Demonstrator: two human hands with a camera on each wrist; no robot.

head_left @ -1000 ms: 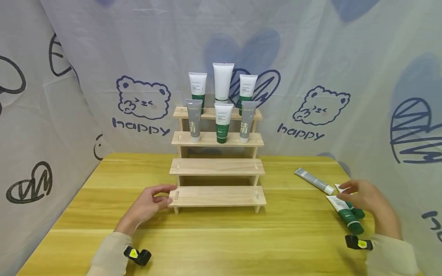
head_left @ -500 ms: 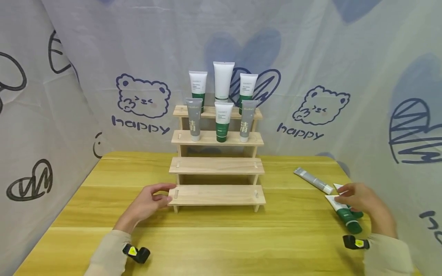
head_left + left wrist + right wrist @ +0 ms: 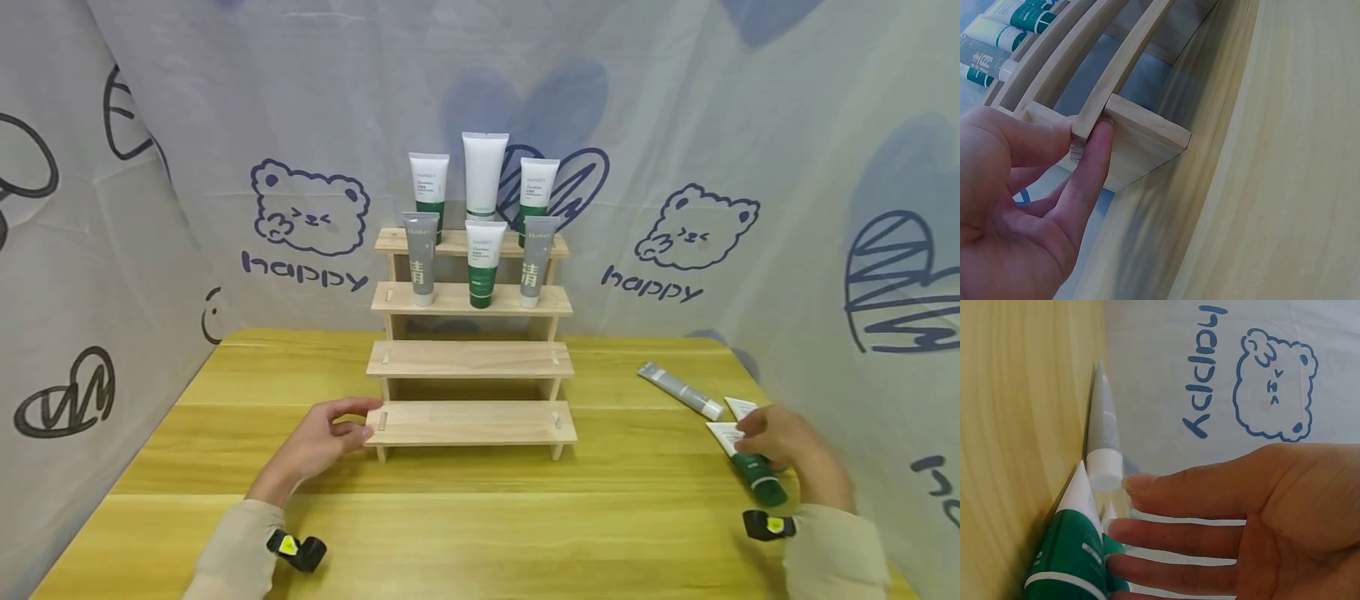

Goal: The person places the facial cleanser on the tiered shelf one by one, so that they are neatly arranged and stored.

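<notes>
A four-step wooden rack [image 3: 471,423] stands mid-table. My left hand [image 3: 322,442] pinches the left end of its lowest board; in the left wrist view the thumb and a finger of that hand [image 3: 1029,181] hold the board's edge [image 3: 1100,103]. At the right, my right hand [image 3: 787,442] is over two white-and-green tubes lying side by side. The right wrist view shows that hand [image 3: 1229,531] with its fingers extended beside the nearer green tube [image 3: 1066,556], fingertips at the partly hidden second one [image 3: 1108,519]. A grey tube [image 3: 681,390] lies just behind them.
On the top step stand a large white tube [image 3: 484,175] and two white-and-green ones. The step below holds a white-and-green tube [image 3: 482,262] between two grey tubes [image 3: 422,258]. Patterned cloth [image 3: 300,83] hangs behind and at both sides of the table [image 3: 480,533].
My right hand has shifted slightly and its fingers have moved off the white end of the farther tube, which shows more now. The left hand stays on the board.
</notes>
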